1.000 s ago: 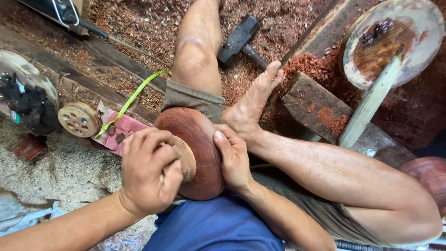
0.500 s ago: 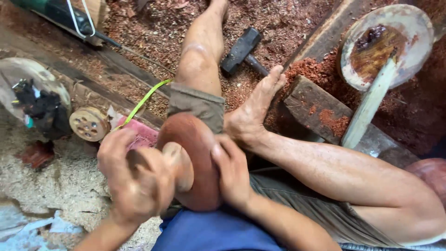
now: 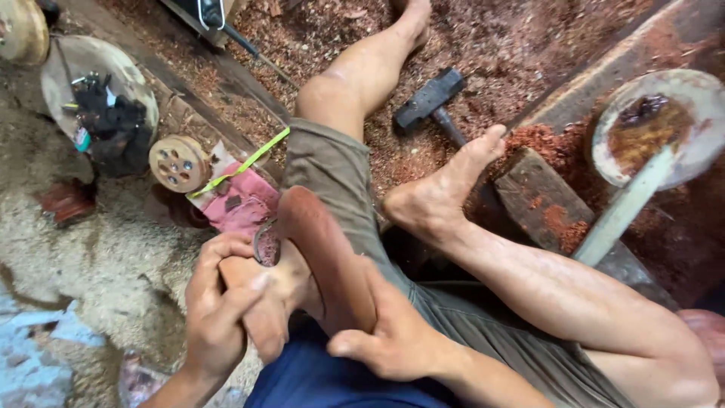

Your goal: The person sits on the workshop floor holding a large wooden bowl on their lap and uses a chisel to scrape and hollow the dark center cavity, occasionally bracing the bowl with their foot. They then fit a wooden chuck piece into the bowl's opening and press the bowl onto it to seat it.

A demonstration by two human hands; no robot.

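Note:
A reddish-brown round wooden piece with a paler knob on one face stands almost edge-on over my lap. My left hand is wrapped around the knob on its left face. A small dark metal ring shows just above those fingers. My right hand grips the piece's lower right edge, thumb pointing left. My bent right leg and bare foot lie just beyond the piece.
A hammer lies on red wood shavings beyond the foot. A wooden block and a round plate with a pale stick are at the right. A holed wooden disc, pink cloth and black clutter sit at the left.
The wooden piece has turned from face-on to nearly edge-on. My left hand shifted from its face to gripping the knob. My right hand slid lower along the edge.

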